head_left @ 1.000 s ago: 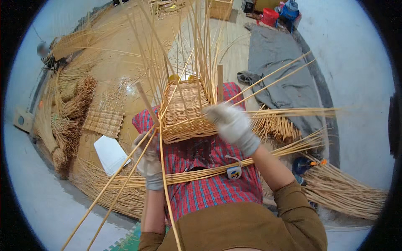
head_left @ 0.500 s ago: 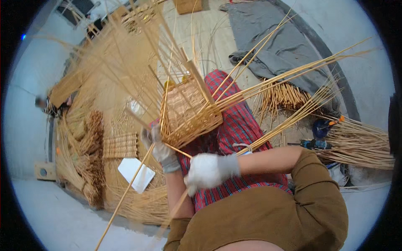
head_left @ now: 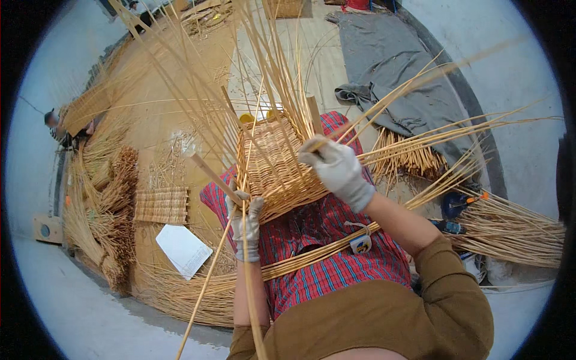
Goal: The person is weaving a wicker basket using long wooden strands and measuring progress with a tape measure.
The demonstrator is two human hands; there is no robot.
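Observation:
A partly woven wicker basket (head_left: 270, 159) rests on my lap over a red plaid cloth, with many long upright rods fanning out from it. My left hand (head_left: 245, 225), in a pale work glove, is closed at its near left corner around wicker rods (head_left: 207, 279) that trail down toward me. Beside that hand a wooden corner stick (head_left: 210, 174) slants outward. My right hand (head_left: 339, 174), also gloved, is at the near right corner, its fingers closed on a wicker rod (head_left: 414, 90) that runs blurred to the upper right. The fingertips are partly hidden.
Bundled rods lie left (head_left: 117, 210) and right (head_left: 510, 225), near a drill (head_left: 449, 227). A grey cloth (head_left: 396, 66) partly covers more rods. A woven panel (head_left: 161, 205) and white sheet (head_left: 183, 249) lie left. Another person (head_left: 60, 127) sits far left.
My right hand has moved up and away from near my left wrist to the basket's right corner. The rods by my lap have shifted, and the basket has turned slightly.

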